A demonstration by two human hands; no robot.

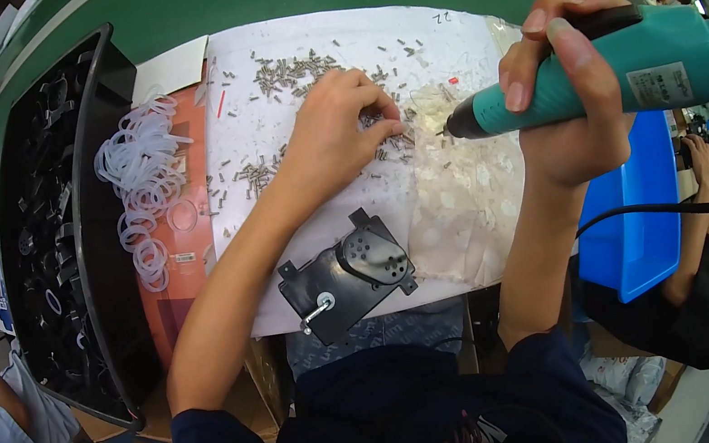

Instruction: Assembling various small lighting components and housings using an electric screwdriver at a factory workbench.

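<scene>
My right hand (577, 87) is wrapped round a green electric screwdriver (625, 66), held sideways above the table with its black nose toward the left. Among small metal screws (295, 72) scattered over white paper, my left hand (345, 127) has its thumb and fingers bent together in a pinch. Whatever lies between those fingertips is too small or too covered to make out. Close to the table's near edge, below my left hand, rests a black plastic housing (347, 273) with a round perforated patch and a metal crank arm (318, 312). Neither hand touches it.
At the left stands a deep black bin (117, 257) of black parts. Translucent rings (141, 152) lie on an orange surface beside it. A blue tray (638, 216) is at the right, crossed by a black cable (683, 209). Other people sit at both sides.
</scene>
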